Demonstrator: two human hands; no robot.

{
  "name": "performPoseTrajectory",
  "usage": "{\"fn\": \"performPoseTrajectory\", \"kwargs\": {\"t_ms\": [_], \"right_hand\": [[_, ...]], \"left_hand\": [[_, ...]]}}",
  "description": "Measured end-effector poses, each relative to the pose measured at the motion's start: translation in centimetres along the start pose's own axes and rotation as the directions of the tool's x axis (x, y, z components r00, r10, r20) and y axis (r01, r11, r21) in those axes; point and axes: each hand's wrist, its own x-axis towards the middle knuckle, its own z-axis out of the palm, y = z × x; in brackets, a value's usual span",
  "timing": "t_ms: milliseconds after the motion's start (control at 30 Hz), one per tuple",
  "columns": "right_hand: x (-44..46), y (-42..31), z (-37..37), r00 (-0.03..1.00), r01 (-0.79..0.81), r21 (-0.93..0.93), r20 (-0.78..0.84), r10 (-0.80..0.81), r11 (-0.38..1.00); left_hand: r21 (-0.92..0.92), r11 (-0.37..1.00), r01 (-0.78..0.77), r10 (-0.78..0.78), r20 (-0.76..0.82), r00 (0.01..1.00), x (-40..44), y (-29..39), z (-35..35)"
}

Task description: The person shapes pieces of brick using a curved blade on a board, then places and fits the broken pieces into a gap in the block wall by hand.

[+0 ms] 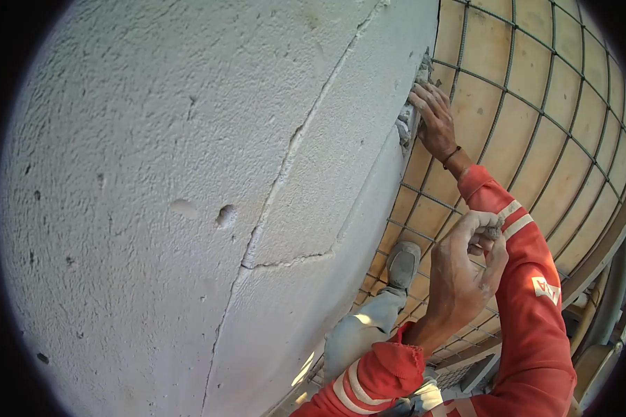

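My left hand (462,267), dusted with pale powder, is closed in a pinch on a small grey lump of mortar (492,232). It is held in front of my right sleeve, apart from the wall. My right hand (435,121) reaches farther up, its fingers stretched out against the wall's broken edge. Rough grey mortar (403,131) shows along that edge, beside and beyond the fingers. Whether anything lies under the right fingertips is hidden. The pale plastered wall (146,278) has a long raised crack (285,163) with a branch toward the edge.
A steel rebar grid (508,90) lies over tan boards (483,121) on the right. My shoe (403,264) stands on the grid beside the wall. A small hole (226,216) pits the wall. Beams and pipes (598,313) run along the lower right.
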Motion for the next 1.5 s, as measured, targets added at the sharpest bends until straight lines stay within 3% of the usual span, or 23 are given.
{"fn": "performPoseTrajectory", "kwargs": {"t_ms": [67,133,167,200,267,333,433,533,600,633,767,867,1000,1100,1133,1167,1200,1233,1333,1367,1400,1433,1500], "right_hand": [[-0.1,0.0,1.6,0.984,-0.040,0.074,-0.168,0.052,0.996],[0.5,-0.1,0.9,0.986,-0.030,0.060,-0.159,0.039,0.998],[0.7,0.0,0.1,0.994,0.004,0.037,-0.112,0.000,0.999],[1.0,0.0,-1.0,0.998,0.032,0.015,-0.047,-0.032,0.999],[1.2,0.1,-2.3,0.999,0.050,-0.022,0.015,-0.049,0.999],[1.0,-0.5,-2.8,0.995,0.048,-0.041,0.093,-0.044,0.998],[1.4,-1.0,-3.1,0.992,0.035,-0.029,0.124,-0.031,0.999],[1.0,-3.9,-4.0,0.995,0.003,-0.063,0.097,0.003,0.998],[-0.3,-6.9,-4.7,0.932,-0.330,0.104,-0.125,0.341,0.938],[-1.3,-7.7,-4.3,0.909,-0.369,0.132,-0.156,0.387,0.920],[-4.2,-11.4,-2.7,0.867,-0.453,0.189,-0.134,0.479,0.872],[-5.0,-12.8,-1.8,0.884,-0.448,0.112,-0.095,0.458,0.887],[-6.3,-15.1,-2.6,0.805,-0.566,0.135,-0.121,0.580,0.814],[-11.1,-17.9,-5.7,0.701,-0.693,0.257,0.025,0.712,0.673],[-14.8,-17.0,-7.8,0.662,-0.701,0.581,0.315,0.680,0.413],[-18.8,-16.3,-10.9,0.652,-0.658,0.752,0.542,0.529,0.041],[-20.1,-19.3,-13.0,0.624,-0.767,0.459,0.368,0.689,0.449],[-21.3,-22.7,-15.0,0.626,-0.770,-0.031,0.150,0.765,0.637],[-29.2,-29.6,-25.8,0.445,-0.891,-0.081,0.041,0.895,0.447],[-31.1,-31.6,-30.0,0.386,-0.910,-0.111,0.125,0.914,0.399],[-32.7,-33.5,-34.2,0.316,-0.928,-0.134,0.210,0.925,0.348],[-34.0,-35.2,-38.3,0.270,-0.941,-0.173,0.130,0.954,0.290],[-35.7,-39.7,-46.0,0.100,-0.959,-0.251,0.143,0.985,0.134]], "left_hand": [[-0.008,1.000,-0.014,0.014,0.009,1.000,-1.3,-0.6,-0.6],[0.083,0.997,0.006,-0.003,-0.048,0.999,-1.4,-1.7,-1.8],[0.129,0.987,0.095,-0.084,-0.090,0.992,-1.4,-2.0,-2.4],[0.121,0.990,0.075,-0.066,-0.078,0.995,-1.2,-1.8,-2.8],[-0.106,0.987,0.124,-0.136,-0.114,0.984,-1.3,-1.6,-3.3],[-0.125,0.989,0.075,-0.091,-0.121,0.989,-1.8,-0.6,-3.0],[-0.064,0.993,0.099,-0.106,-0.117,0.987,-2.6,-0.8,-3.0],[-0.140,0.979,0.148,-0.167,-0.138,0.976,-3.2,-1.5,-2.7],[-0.168,0.981,0.097,-0.125,-0.168,0.978,-3.2,-1.5,-2.5],[-0.186,0.980,0.076,-0.110,-0.177,0.978,-3.2,-1.7,-2.4],[-0.185,0.979,0.091,-0.127,-0.196,0.972,-3.6,-2.0,-2.0],[-0.223,0.969,0.109,-0.157,-0.212,0.965,-3.9,-2.0,-1.7],[-0.236,0.968,0.086,-0.140,-0.223,0.965,-4.1,-2.0,-1.5],[-0.223,0.972,0.073,-0.126,-0.231,0.965,-4.7,-2.4,-0.1],[-0.196,0.978,0.067,-0.114,-0.238,0.965,-4.9,-2.4,0.5],[-0.171,0.983,0.067,-0.106,-0.227,0.968,-5.1,-2.5,1.1],[-0.216,0.976,0.025,-0.076,-0.227,0.971,-5.2,-3.2,1.6],[-0.194,0.980,0.031,-0.073,-0.213,0.974,-5.3,-3.7,2.1],[-0.210,0.977,0.042,-0.074,-0.148,0.986,-5.8,-5.2,4.5],[-0.194,0.978,0.077,-0.103,-0.131,0.986,-6.4,-5.3,5.9],[-0.170,0.981,0.089,-0.097,-0.041,0.994,-6.8,-6.3,6.8],[-0.147,0.985,0.090,-0.084,0.043,0.996,-7.2,-7.5,8.0],[-0.086,0.990,0.108,-0.089,0.203,0.975,-9.4,-9.0,11.0]]}}
